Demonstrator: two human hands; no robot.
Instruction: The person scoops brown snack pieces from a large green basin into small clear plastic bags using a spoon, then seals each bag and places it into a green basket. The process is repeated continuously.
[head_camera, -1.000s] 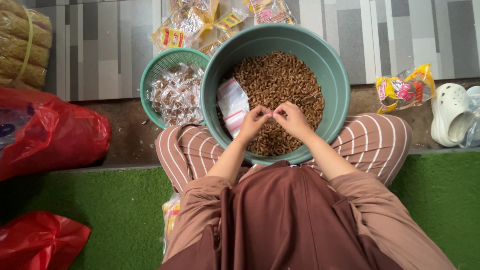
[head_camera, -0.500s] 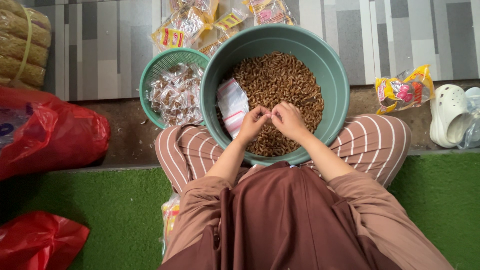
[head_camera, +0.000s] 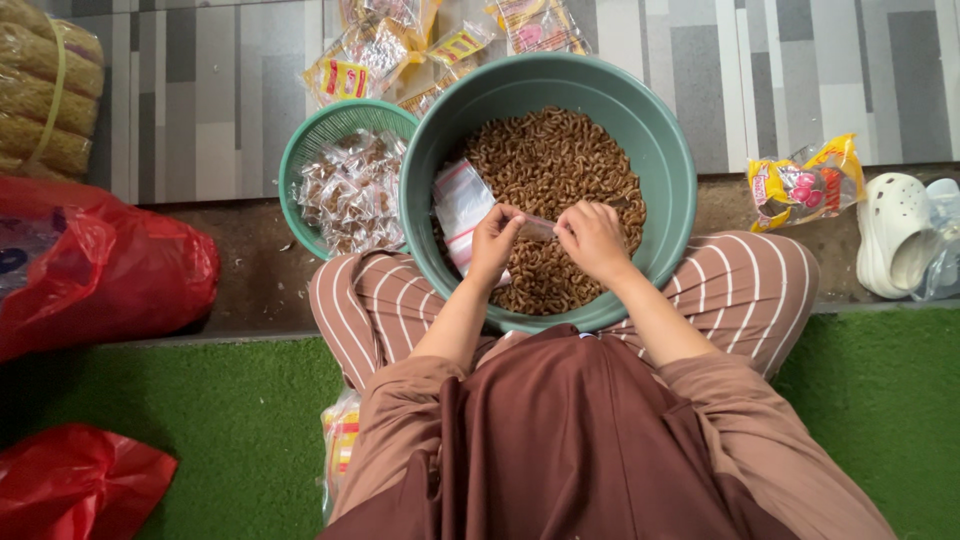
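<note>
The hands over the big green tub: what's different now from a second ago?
Both hands have drawn slightly apart. A second ago the left hand and right hand pinched together at the fingertips; now a small clear packet is stretched between them. The big green tub of brown snacks, the smaller basket of filled packets and the red bags stayed put.

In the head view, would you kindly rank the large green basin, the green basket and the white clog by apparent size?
1. Large green basin
2. Green basket
3. White clog, partly cut off at the edge.
</note>
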